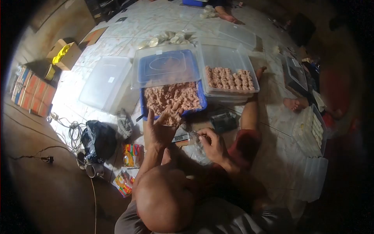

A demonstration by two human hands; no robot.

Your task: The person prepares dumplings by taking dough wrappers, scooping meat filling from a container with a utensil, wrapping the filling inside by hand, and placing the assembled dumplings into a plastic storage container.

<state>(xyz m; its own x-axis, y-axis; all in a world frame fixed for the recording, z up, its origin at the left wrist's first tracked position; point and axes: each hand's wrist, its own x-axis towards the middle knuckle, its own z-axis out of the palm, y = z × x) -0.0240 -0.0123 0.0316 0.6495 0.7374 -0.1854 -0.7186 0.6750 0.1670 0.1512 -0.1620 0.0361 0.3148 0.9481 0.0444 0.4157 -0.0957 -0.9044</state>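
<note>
My left hand (159, 132) is cupped, palm up, around a clump of crumbly pinkish-brown mixture (170, 118). Just beyond it, a blue tray (203, 95) holds a mass of the same mixture, partly covered by a clear plastic lid (165, 64). My right hand (214, 146) has thumb and fingers pinched at the edge of a clear plastic bag (198, 150). A small digital scale (181, 138) lies between my hands, partly hidden by the plastic. At the right, a clear container (230, 56) holds rows of shaped lumps.
A dark plastic bag (97, 138), tangled cables (75, 134) and colourful packets (132, 155) lie on the left. Another clear container (103, 84) stands beyond them. A dark package (223, 121) is near my right hand. Other people's bare feet (294, 103) show at the right and back.
</note>
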